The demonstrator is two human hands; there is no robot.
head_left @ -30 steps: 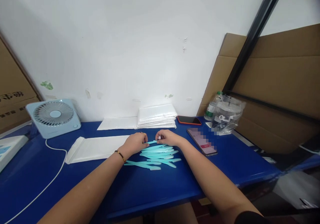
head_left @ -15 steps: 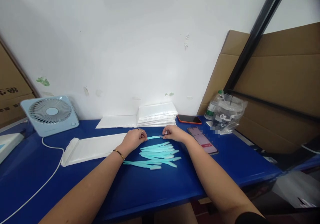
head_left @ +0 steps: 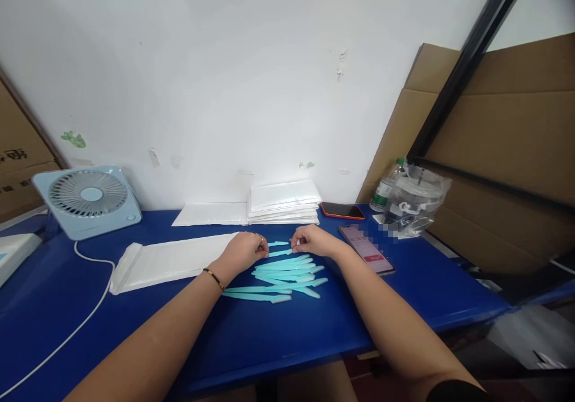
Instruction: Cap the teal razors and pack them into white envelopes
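Observation:
Two slim turquoise eyebrow razors, an upper one (head_left: 279,244) and a lower one (head_left: 281,252), lie between my hands. My left hand (head_left: 246,251) is closed in a pinch at the left ends of these razors; its fingertips partly hide what they grip. With thumb and finger together, my right hand (head_left: 311,240) pinches the right end of the lower razor. Just below, several more turquoise eyebrow razors (head_left: 287,273) lie in a loose, overlapping row on the blue table (head_left: 287,336).
A long white padded envelope (head_left: 175,262) lies left of my left hand. Behind stand stacked white envelopes (head_left: 283,201). At right are a red-edged phone (head_left: 342,211), a lit phone (head_left: 368,249), a bottle (head_left: 384,192) and a bagged cup (head_left: 415,201). A blue fan (head_left: 90,198) stands left.
Earlier a single razor showed between my fingertips; now two show there, one above the other. Both hands stay in nearly the same place, and the view has shifted slightly.

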